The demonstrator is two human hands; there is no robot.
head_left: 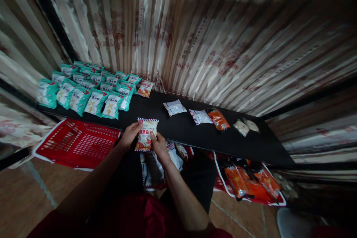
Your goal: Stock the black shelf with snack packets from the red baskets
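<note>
Teal packets [79, 100] sit in close rows on the left end of a black tabletop [178, 128], with a red basket [63, 137] below its near edge. Next comes the left hand [130, 135], thumb over the front of a striped-edge packet [144, 130], gripping it by its left side. That packet is held at the table's near edge, printed face towards the wearer; behind it, a similar packet [145, 89] rests beside the teal group. The right hand [160, 147] pinches the lower right side, so both are closed on the one packet.

It looks puffed with air: probably very light, soft in the middle and a little slippery, with contents that may crush under a hard squeeze. The flat crimped seams at top and bottom, or the side edges, should make the safest holds.

Below the hands lie more packets [154, 171], too dim for me to read. Farther right on the table are two white packets [174, 107], the second touching an orange packet [218, 119], then two pale packs [241, 127]. Under the right end, a white-rimmed basket [282, 198] holds orange bags [235, 182].
</note>
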